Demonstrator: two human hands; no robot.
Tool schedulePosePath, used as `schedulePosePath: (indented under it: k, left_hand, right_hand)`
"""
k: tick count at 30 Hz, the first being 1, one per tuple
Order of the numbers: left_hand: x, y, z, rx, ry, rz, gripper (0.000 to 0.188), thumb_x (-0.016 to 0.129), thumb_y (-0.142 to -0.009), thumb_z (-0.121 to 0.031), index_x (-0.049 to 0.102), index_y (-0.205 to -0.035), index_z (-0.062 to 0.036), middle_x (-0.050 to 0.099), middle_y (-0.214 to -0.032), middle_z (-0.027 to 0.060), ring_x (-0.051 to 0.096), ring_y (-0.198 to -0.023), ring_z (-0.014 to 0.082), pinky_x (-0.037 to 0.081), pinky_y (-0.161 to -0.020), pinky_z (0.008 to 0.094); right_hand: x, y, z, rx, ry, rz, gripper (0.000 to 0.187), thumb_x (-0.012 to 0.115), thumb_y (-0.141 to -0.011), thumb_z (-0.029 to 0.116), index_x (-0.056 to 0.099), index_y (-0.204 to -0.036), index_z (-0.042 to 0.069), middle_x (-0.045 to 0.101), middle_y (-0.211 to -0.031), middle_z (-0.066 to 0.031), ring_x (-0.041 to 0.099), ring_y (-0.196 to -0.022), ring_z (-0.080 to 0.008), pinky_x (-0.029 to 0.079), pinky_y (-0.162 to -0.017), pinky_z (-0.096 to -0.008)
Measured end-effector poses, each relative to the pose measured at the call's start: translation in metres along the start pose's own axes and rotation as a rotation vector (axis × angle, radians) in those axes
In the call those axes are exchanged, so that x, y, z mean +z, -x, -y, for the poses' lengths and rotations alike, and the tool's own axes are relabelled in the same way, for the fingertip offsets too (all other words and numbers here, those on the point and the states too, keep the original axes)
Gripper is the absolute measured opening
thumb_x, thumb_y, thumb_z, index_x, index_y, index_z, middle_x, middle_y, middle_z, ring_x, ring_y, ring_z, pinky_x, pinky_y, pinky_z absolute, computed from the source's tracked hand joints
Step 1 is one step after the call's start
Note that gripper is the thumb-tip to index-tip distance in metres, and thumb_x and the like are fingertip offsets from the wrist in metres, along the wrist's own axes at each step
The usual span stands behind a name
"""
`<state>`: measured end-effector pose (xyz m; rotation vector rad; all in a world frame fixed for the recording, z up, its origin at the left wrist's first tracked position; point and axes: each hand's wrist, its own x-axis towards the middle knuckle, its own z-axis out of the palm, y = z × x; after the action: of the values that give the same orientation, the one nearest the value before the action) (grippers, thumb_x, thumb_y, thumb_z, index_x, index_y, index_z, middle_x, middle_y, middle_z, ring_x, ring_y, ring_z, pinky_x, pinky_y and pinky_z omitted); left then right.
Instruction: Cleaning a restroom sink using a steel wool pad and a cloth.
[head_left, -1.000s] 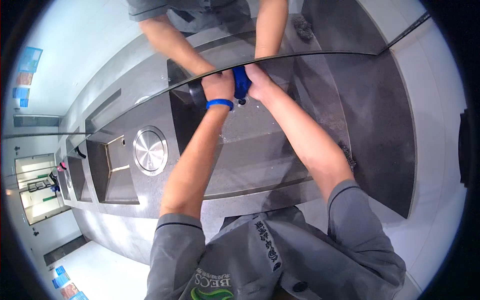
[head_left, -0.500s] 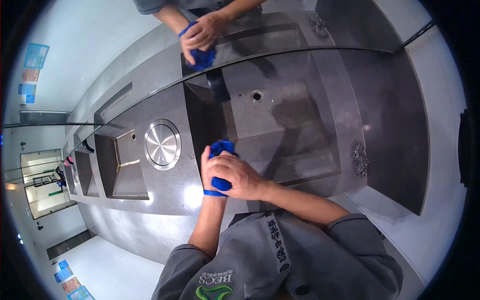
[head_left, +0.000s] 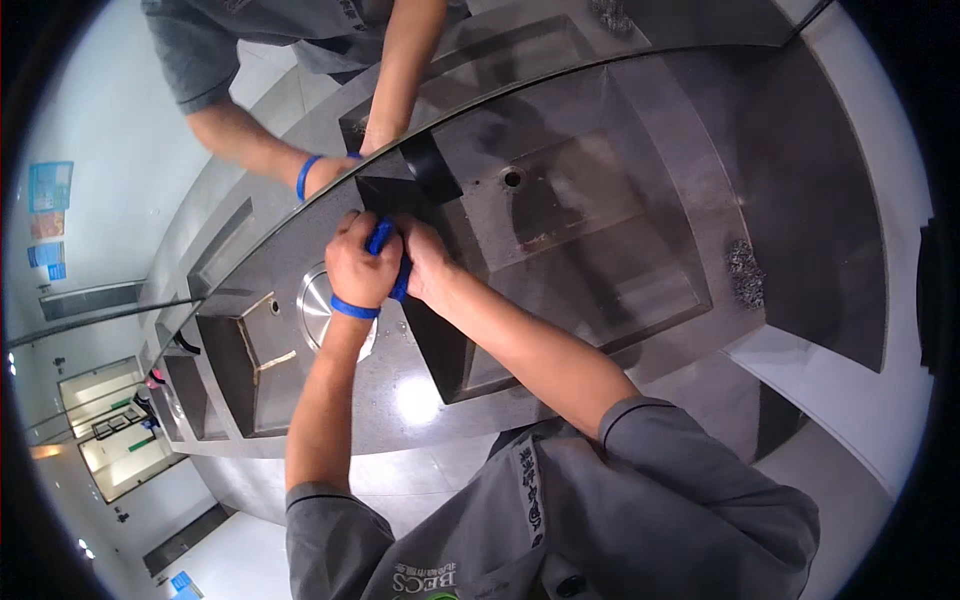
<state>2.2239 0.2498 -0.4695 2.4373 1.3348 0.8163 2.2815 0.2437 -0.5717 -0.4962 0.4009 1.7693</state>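
A bunched blue cloth (head_left: 379, 237) is squeezed between my two hands. My left hand (head_left: 355, 265) is closed around it, with a blue band (head_left: 355, 309) on the wrist. Pressed against it from the right, my right hand (head_left: 425, 257) curls its fingers on the same cloth; some fingertips are hidden. Both hands are above the left edge of the dark grey sink basin (head_left: 580, 300), close to the mirror. A round drain hole (head_left: 513, 177) shows in the basin's floor.
A round shiny metal lid (head_left: 315, 310) is set into the counter left of my hands. Further left is another sink basin (head_left: 262, 405). Grey steel wool (head_left: 745, 273) lies on the right-hand ledge. A long mirror (head_left: 250, 140) borders the counter's far side.
Both hands have moved left and farther off, toward the mirror, carrying the blue cloth. The right hand no longer lies over the left; they are now side by side. The view has shifted slightly.
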Motion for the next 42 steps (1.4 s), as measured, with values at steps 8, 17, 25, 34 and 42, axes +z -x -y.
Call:
schedulePosePath:
  k: [8,17,25,34,42]
  left_hand:
    - [-0.029,-0.044,0.030,0.308,-0.274,0.072,0.015,0.068,-0.064,-0.014,0.068,-0.077,-0.0069,0.062,-0.069,0.0196,0.062,-0.067,0.0387,0.049,-0.059,0.0446]
    - [-0.027,-0.052,0.034,0.263,-0.285,0.126,0.022,0.069,-0.067,-0.017,0.068,-0.086,-0.0065,0.064,-0.075,0.0198,0.064,-0.067,0.0389,0.051,-0.060,0.0442]
    - [-0.027,-0.054,0.033,0.252,-0.273,0.176,0.024,0.068,-0.069,-0.015,0.067,-0.091,-0.0057,0.065,-0.079,0.0205,0.064,-0.072,0.0401,0.053,-0.063,0.0446]
    - [-0.025,-0.054,0.027,0.292,-0.238,0.144,0.026,0.069,-0.067,-0.013,0.068,-0.092,-0.0063,0.065,-0.080,0.0207,0.065,-0.072,0.0399,0.053,-0.063,0.0443]
    - [-0.018,-0.051,0.026,0.282,-0.239,0.104,0.027,0.069,-0.066,-0.013,0.068,-0.091,-0.0039,0.066,-0.081,0.0222,0.065,-0.072,0.0397,0.053,-0.064,0.0422]
  right_hand:
    - [0.058,-0.022,-0.002,0.033,-0.096,0.248,0.019,0.050,-0.090,0.016,0.062,-0.091,0.002,0.067,-0.088,-0.0102,0.066,-0.080,-0.0184,0.056,-0.076,-0.0329]
    - [0.066,-0.041,0.009,0.006,0.015,0.237,0.022,0.047,-0.092,0.015,0.060,-0.099,0.000,0.065,-0.094,-0.0122,0.065,-0.084,-0.0195,0.055,-0.079,-0.0347]
    - [0.056,-0.059,0.009,0.027,0.150,0.294,0.023,0.048,-0.094,0.017,0.060,-0.105,0.001,0.065,-0.103,-0.0124,0.064,-0.093,-0.0191,0.053,-0.085,-0.0336]
    - [0.052,-0.068,0.018,0.042,0.211,0.350,0.024,0.054,-0.094,0.024,0.063,-0.100,0.003,0.067,-0.097,-0.0080,0.064,-0.087,-0.0156,0.054,-0.078,-0.0317]
    - [0.066,-0.037,0.036,0.013,0.231,0.308,0.018,0.053,-0.094,0.022,0.063,-0.095,0.007,0.067,-0.094,-0.0072,0.064,-0.084,-0.0157,0.054,-0.073,-0.0314]
